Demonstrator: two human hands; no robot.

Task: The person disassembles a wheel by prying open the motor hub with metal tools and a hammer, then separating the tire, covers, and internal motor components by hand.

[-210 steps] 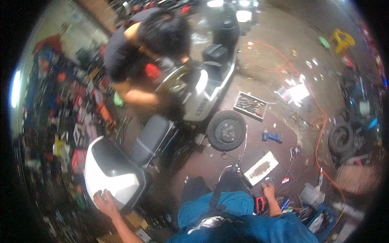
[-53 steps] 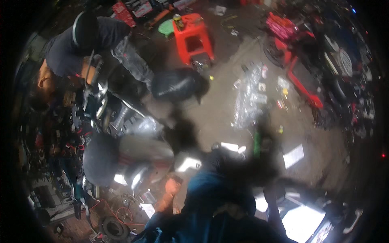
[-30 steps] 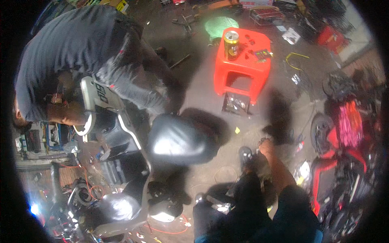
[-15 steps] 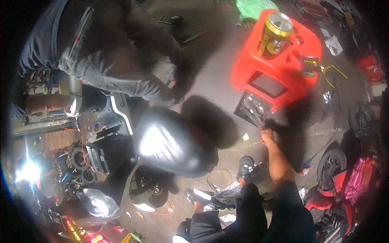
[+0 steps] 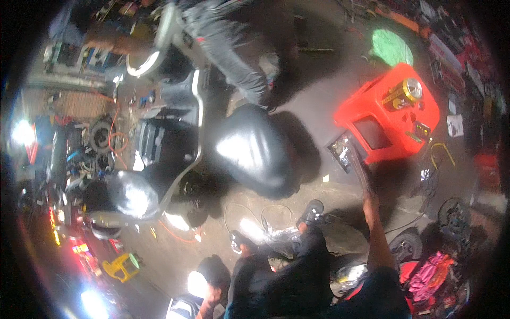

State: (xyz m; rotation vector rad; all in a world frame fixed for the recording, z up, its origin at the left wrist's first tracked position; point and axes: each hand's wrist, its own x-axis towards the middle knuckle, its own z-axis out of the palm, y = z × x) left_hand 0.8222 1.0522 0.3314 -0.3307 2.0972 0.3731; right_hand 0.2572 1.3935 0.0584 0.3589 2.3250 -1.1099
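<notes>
My right hand (image 5: pixel 370 204) reaches forward from the lower right, fingers closed around a long, slim, dark metal tool (image 5: pixel 362 171); blur hides its exact kind. The tool's far end points toward a dark-edged tray (image 5: pixel 331 152) with shiny small pieces, beside a red plastic stool (image 5: pixel 353 109). On the stool's top are a gold and black drink can (image 5: pixel 402 95) and a small dark packet (image 5: pixel 422 129). My left hand is not in view.
A scooter with a glossy black seat (image 5: pixel 255 151) stands left of centre. Beyond it, a person in grey trousers (image 5: pixel 234 58) bends over. Another person's dark-haired head (image 5: pixel 215 271) shows at the bottom. A yellow stool (image 5: pixel 121 267) is lower left; a pink bundle (image 5: pixel 430 276) lies lower right.
The view has swung left, so the stool, tray and scooter appear shifted rightward. My right hand still grips the tool beside the stool. More of the person at the bottom has come into view.
</notes>
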